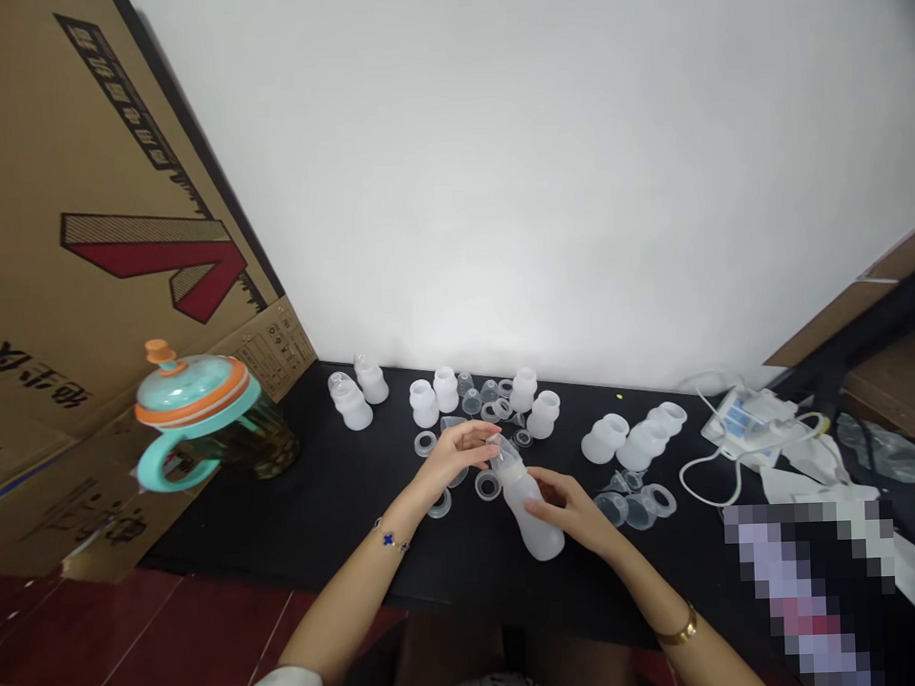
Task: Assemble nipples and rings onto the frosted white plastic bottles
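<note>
One bottle (534, 510) sits gripped in our right hand (575, 511), left hand (458, 453) pinching its top; beyond that bottle we judge the other bottles (424, 404) unfinished, rings (487, 485) loose.

Bottles (444, 391) crowd rear; jug (212, 422) blocks left.

Black tabletop (343, 507) carries white bottles (605, 440), clear rings (425, 443) (scattered), a jug (243, 446).

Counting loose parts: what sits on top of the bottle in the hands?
A clear cap, pinched by the left hand. The right hand grips the bottle, hiding part of its side.
</note>
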The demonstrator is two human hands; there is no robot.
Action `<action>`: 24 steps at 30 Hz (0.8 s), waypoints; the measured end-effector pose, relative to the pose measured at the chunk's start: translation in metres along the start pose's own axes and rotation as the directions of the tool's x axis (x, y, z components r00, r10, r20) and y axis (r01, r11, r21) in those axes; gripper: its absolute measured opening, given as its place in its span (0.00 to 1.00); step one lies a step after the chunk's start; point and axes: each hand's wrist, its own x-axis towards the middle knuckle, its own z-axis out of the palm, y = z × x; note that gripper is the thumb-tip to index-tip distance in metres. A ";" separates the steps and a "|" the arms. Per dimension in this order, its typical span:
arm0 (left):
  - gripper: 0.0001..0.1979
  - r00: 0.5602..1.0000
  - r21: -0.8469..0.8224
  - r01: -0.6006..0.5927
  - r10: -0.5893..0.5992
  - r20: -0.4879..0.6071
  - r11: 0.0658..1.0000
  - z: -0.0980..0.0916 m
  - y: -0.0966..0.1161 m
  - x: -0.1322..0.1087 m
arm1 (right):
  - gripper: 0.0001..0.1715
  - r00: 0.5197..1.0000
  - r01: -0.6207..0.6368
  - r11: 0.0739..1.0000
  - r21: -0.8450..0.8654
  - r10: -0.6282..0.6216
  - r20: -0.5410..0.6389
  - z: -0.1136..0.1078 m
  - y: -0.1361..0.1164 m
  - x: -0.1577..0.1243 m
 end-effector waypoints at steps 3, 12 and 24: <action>0.24 0.999 -0.037 0.002 0.000 0.039 0.999 0.000 -0.001 0.000 | 0.29 1.000 -0.003 1.000 0.014 0.003 -0.001 0.000 0.001 0.000; 0.24 0.999 -0.052 -0.028 0.029 0.013 0.998 0.001 -0.001 0.001 | 0.30 1.000 -0.015 0.998 0.061 0.016 -0.020 0.001 -0.001 0.001; 0.23 0.999 -0.103 -0.042 0.039 -0.038 0.994 0.001 -0.006 0.003 | 0.26 0.997 -0.026 0.997 0.072 0.032 -0.075 -0.001 -0.002 0.003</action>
